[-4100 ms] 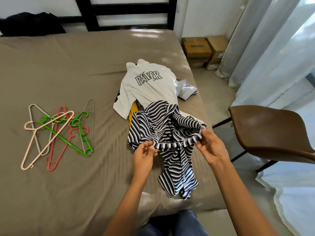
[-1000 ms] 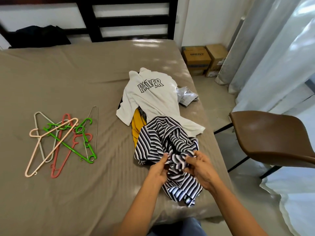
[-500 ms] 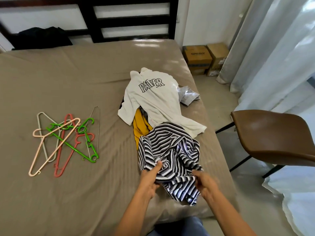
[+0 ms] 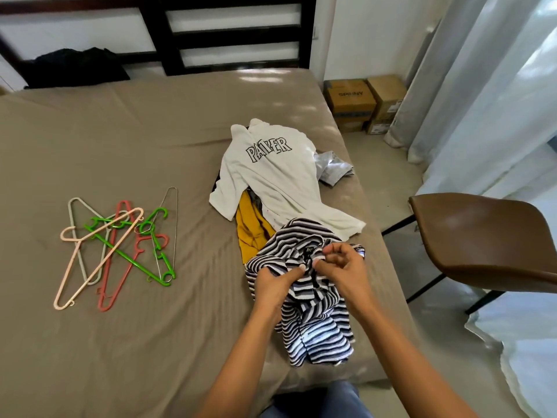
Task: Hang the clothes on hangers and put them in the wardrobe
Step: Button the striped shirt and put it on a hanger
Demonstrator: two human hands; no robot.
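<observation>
Both hands, left hand [image 4: 275, 280] and right hand [image 4: 340, 265], pinch the bunched striped top [image 4: 313, 300] at its neck near the bed's [image 4: 120, 146] right edge, while the hangers [image 4: 120, 242] lie well apart leftward, nearer the left hand, long axes running roughly toward the person.

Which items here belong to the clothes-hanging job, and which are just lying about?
Job: black-and-white striped top, gripped by left hand and right hand; white lettered T-shirt; mustard-yellow garment; coloured plastic hangers.
Lying about: brown leather-look chair; cardboard boxes; black cloth at headboard.
</observation>
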